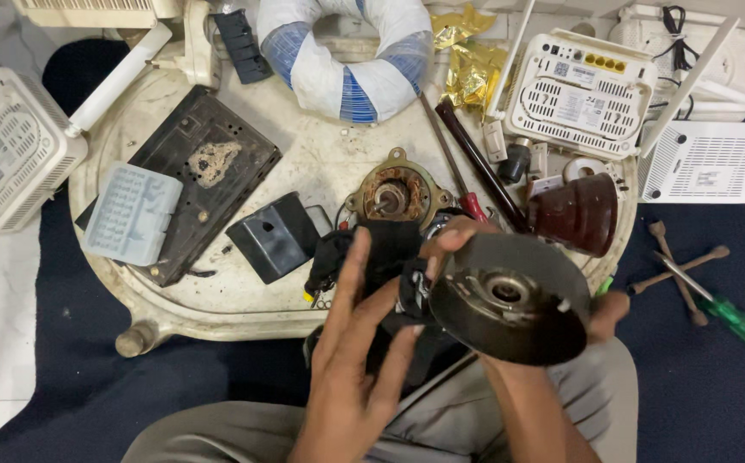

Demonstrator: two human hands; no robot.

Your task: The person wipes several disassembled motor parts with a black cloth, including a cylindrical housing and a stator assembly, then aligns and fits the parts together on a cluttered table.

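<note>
Head view, looking down on a round, off-white, stained plastic tray (321,163) that is serving as the work surface on a dark blue floor mat (715,403). The right hand (600,313) is gripping a dark, round metal motor end cover (510,300) with a central bearing seat, holding it tilted just off the tray's near edge – most of this hand is lying hidden behind the disc, with only fingertips showing at its upper left and right rims. The left hand (360,360) is spread wide, fingers extended, palm turned toward a black bundle of wiring and fabric (372,257) beside the cover; whether it is actually touching the bundle cannot be told.

Just beyond the hands, near the tray's centre, a rusty round motor core with a shaft (394,195) is lying. A black plastic hood-shaped cap (274,236) is sitting to its left, and a black rectangular panel (197,176) with a pale grey ribbed block (132,213) on it is occupying the tray's left side. A red-handled screwdriver (458,176) is lying toward the right edge beside a dark maroon cone-shaped housing (578,214). A white-and-blue wrapped ring (347,51) is cut off at the far edge. White routers (578,94) are crowding the right – a green-handled screwdriver (720,309) is lying on the mat.
</note>
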